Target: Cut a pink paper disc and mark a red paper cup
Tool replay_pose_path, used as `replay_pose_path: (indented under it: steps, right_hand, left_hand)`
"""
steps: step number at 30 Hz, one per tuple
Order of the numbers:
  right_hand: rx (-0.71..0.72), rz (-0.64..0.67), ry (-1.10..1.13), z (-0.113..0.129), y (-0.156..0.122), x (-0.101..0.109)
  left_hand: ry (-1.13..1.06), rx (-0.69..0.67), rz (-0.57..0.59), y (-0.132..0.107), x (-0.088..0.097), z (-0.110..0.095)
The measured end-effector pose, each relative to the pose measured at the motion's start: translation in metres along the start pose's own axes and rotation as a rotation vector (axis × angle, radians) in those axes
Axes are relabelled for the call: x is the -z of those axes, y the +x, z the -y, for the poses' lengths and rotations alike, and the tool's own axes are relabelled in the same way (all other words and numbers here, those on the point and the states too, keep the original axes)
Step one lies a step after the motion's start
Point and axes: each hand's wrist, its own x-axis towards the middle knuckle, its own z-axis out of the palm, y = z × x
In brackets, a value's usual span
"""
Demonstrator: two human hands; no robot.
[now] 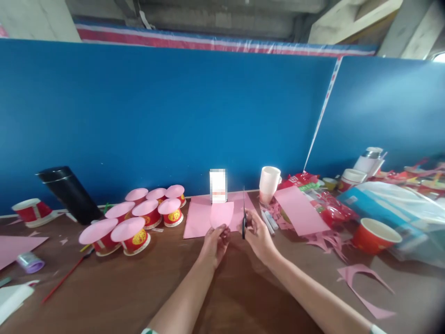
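My left hand (216, 243) pinches the lower edge of a small piece of pink paper (222, 213) that is held up near the middle of the table. Just to its right, my right hand (259, 235) grips a pair of scissors (244, 218) by the dark handles, blades pointing up and away. A slim gap separates the scissors from the held paper. Behind both hands lies a larger pink sheet (196, 218), flat on the brown table (222, 297). A phone-like white screen (219, 185), partly blurred out, stands at its back edge.
Several red paper cups with pink discs on top (129, 227) stand at left, beside a black bottle (69, 195). At right are stacked white cups (269, 183), markers (269, 221), pink scraps (365, 283), an orange cup (376, 235) and plastic bags (399, 208). A blue partition (194, 111) rises behind.
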Motion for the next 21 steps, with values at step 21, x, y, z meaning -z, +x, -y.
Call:
replay_pose_path:
  steps: [21]
  right_hand:
    - [-0.146,0.287,0.001,-0.032,-0.010,0.008]
  left_hand:
    - [0.166,-0.070,-0.066,0.004,-0.006,0.009]
